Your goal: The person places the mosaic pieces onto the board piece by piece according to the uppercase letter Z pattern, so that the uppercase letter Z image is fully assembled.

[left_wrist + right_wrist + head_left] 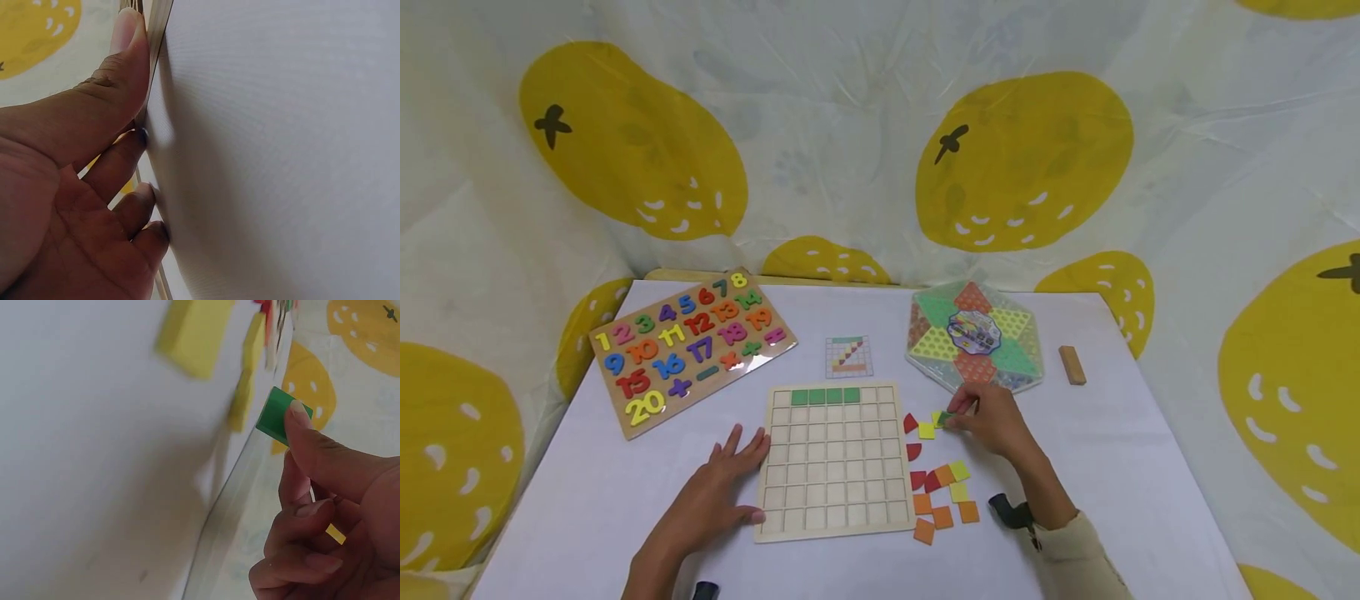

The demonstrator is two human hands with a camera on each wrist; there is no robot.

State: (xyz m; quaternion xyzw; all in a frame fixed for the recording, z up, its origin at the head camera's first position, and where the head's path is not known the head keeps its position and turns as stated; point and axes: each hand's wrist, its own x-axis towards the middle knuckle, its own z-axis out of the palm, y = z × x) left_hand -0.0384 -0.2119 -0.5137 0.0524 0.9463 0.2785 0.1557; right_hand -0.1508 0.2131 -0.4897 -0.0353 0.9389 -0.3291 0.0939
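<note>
Green tile (270,415), one: pinched in the fingers of the right hand (988,419), right of the grid board (835,454), near a yellow tile (927,431). Risk: a slack pinch could drop it among the loose pieces.
Left hand (715,496), fingers spread, touching the board's left edge. Risk: a push could shift the board, jogging the four green tiles (835,397) in its far row.
Orange tiles (942,517), loose, near right: a low forearm could scatter them.
</note>
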